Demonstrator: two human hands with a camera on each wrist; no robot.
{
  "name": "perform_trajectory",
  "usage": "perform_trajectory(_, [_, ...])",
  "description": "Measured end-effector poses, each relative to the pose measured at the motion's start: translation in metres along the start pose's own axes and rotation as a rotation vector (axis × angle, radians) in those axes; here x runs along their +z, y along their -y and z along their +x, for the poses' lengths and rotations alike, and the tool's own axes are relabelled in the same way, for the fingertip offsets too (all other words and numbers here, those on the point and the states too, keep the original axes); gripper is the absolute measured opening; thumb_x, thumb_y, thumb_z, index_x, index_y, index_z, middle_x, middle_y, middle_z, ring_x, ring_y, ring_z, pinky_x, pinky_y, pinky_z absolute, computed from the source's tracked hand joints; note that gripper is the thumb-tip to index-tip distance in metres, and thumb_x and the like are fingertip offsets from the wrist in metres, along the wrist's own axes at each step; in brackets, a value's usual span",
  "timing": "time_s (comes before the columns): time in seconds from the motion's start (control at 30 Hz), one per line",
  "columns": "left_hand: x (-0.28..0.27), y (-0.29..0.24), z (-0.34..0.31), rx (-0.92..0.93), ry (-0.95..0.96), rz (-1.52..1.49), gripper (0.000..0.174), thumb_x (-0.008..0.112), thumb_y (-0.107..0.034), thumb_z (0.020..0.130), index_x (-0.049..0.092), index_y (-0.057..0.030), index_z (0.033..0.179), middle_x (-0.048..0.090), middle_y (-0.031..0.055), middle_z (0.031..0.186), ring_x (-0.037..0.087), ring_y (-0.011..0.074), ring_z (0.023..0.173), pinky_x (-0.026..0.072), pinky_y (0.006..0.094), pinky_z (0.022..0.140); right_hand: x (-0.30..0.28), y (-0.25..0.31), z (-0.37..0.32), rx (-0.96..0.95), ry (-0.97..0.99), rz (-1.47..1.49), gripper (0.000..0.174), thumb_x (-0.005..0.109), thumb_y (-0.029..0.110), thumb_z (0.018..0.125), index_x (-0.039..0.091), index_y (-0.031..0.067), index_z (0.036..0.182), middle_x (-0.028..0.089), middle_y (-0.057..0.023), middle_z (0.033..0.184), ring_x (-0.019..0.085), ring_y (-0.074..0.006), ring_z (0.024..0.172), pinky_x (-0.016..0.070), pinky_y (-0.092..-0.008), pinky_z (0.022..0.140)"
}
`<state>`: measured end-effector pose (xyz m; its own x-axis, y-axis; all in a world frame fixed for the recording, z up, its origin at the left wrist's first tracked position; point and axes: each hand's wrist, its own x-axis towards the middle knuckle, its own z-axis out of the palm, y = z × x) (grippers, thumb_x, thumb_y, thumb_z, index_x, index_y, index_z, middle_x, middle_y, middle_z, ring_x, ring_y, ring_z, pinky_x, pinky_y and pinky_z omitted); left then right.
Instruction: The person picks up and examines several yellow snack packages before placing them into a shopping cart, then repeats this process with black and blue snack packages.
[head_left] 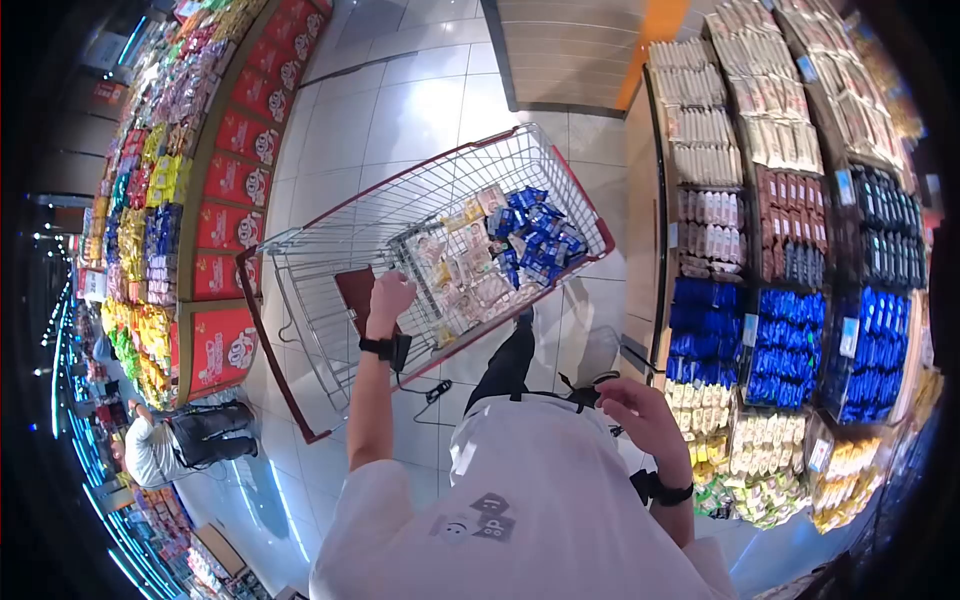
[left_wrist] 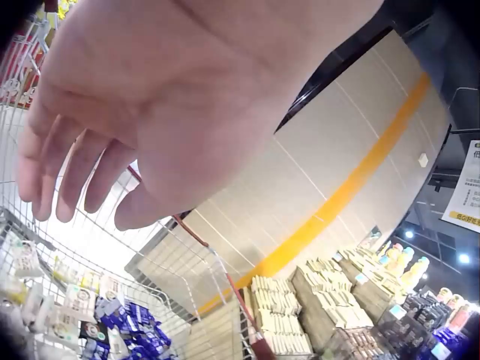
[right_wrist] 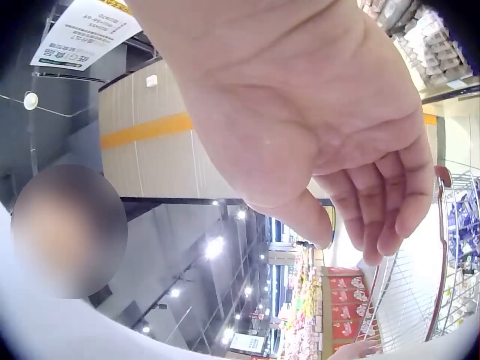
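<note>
A wire shopping cart [head_left: 606,238] with a dark red rim stands in front of the person. At its far end lies a heap of blue packets [head_left: 545,240], beside pale packets [head_left: 465,268]. The left hand [head_left: 393,298] hovers over the near part of the cart, close to a dark red panel [head_left: 353,292]; its fingers are relaxed with nothing in them in the left wrist view. At the person's right side hangs the right hand [head_left: 638,412], fingers loosely bent and holding nothing, near the stocked shelves. Both wrists wear black straps.
Tiered shelves [head_left: 760,260] of packaged snacks stand close on the right. Along the left runs a candy display [head_left: 225,255] with red panels. Another person [head_left: 190,440] is at the lower left. A beige partition [head_left: 570,55] with an orange stripe stands ahead, beyond the tiled floor [head_left: 420,110].
</note>
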<state>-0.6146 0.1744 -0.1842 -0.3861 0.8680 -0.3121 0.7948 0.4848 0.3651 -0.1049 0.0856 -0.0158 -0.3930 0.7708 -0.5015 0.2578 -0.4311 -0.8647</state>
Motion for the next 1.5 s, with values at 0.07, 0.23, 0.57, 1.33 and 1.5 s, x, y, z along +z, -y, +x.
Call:
perform_trajectory(0.07, [-0.005,0.009,0.031,-0.014,0.115,0.073,0.036,0.066,-0.025,0.080,0.074,-0.0004,0.104,0.073,0.0258,0.103,0.070,0.0437,0.103,0.0568,0.0500,0.093,0.010,0.009,0.019,0.053,0.007,-0.011,0.026,0.069,0.007,0.097,0.069,0.0004,0.122,0.074,-0.0061,0.099,0.069,-0.0117,0.091,0.0549,-0.0268,0.084])
perform_trajectory(0.23, [0.050,0.060,0.117,-0.069,0.169,0.139,0.029,0.068,-0.022,0.079,0.074,-0.0014,0.097,0.074,0.0241,0.103,0.070,0.0426,0.102,0.0566,0.0481,0.089,0.032,0.027,0.057,0.201,-0.048,-0.110,0.028,0.072,0.010,0.096,0.069,0.0011,0.122,0.074,-0.0076,0.098,0.069,-0.0129,0.089,0.0556,-0.0281,0.084])
perform_trajectory(0.57, [0.215,0.140,0.165,-0.022,0.270,0.206,0.032,0.068,-0.013,0.083,0.067,-0.0002,0.111,0.067,0.0215,0.120,0.062,0.0396,0.117,0.0511,0.0490,0.099,0.045,0.046,0.086,0.502,-0.178,-0.246,0.028,0.071,0.012,0.096,0.070,0.0018,0.122,0.074,-0.0073,0.095,0.068,-0.0133,0.084,0.0542,-0.0271,0.076])
perform_trajectory(1.33, [0.239,0.136,0.144,-0.051,0.136,-0.158,0.047,0.077,-0.032,0.082,0.066,0.0070,0.106,0.070,0.0231,0.101,0.067,0.0404,0.098,0.0527,0.0464,0.086,0.059,0.051,0.102,0.381,-0.163,-0.333,0.031,0.071,0.011,0.095,0.067,0.0015,0.124,0.073,-0.0076,0.095,0.068,-0.0164,0.083,0.0536,-0.0290,0.075])
perform_trajectory(1.5, [0.164,0.069,0.126,-0.145,0.386,-0.792,0.042,0.067,-0.030,0.097,0.066,0.0043,0.122,0.071,0.0147,0.109,0.068,0.0239,0.095,0.0527,0.0338,0.086,0.055,0.058,0.077,0.325,-0.174,-0.272,0.032,0.069,0.007,0.095,0.066,0.0009,0.126,0.074,-0.0085,0.100,0.069,-0.0153,0.090,0.0547,-0.0294,0.080])
